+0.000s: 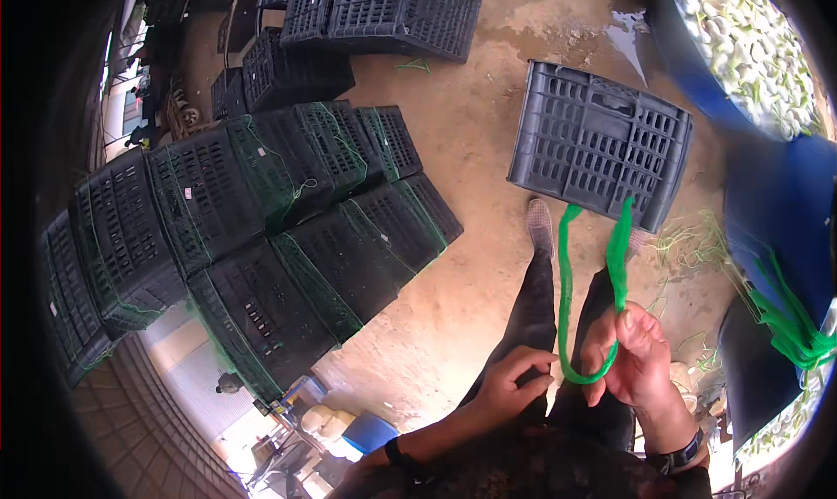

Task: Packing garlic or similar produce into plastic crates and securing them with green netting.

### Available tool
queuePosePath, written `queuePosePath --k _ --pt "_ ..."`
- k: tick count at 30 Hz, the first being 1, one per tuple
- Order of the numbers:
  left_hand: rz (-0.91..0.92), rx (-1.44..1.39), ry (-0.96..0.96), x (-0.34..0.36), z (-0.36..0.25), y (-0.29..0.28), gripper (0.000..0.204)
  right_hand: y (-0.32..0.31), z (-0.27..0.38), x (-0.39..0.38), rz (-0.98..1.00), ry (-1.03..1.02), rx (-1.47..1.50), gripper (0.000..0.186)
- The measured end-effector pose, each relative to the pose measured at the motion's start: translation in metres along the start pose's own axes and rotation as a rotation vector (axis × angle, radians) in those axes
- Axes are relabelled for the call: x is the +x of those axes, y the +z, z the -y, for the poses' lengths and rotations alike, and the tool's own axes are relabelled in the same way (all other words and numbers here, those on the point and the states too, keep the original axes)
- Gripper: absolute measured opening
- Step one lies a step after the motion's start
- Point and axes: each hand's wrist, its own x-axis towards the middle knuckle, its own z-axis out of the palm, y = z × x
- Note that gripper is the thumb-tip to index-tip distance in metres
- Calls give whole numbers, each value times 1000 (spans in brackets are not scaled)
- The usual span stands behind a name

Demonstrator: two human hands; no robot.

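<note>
My right hand (636,351) grips a band of green mesh netting (617,251), whose loop hangs from the side of a black slotted plastic crate (602,137) in front of me. My left hand (514,377) is beside the bottom of the loop, fingers loosely curved with a gap from the thumb and nothing visible between them. More green netting (789,338) hangs bunched at the right edge.
Black crates (209,194) tied with green netting stand at left, more (375,11) at the back. Blue containers (697,81) at right hold white and green produce (732,37); one blue surface (767,211) sits nearer. My feet (540,224) are on a dirt-stained floor.
</note>
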Motion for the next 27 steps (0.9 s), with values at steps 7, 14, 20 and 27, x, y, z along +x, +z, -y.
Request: queuePosePath --k 7,14,20,27 --pt "172 -151 -42 5 -9 -34 34 37 -45 54 24 378 -221 30" --pt "97 -506 -536 -78 124 -74 23 11 50 112 -345 -68 -1027 25" --pt "-1082 -616 -923 -263 196 -179 22 -62 134 203 -718 -976 -2267 27" --pt "-819 -424 -1408 -367 231 -139 17 -79 147 203 -505 57 -2395 36"
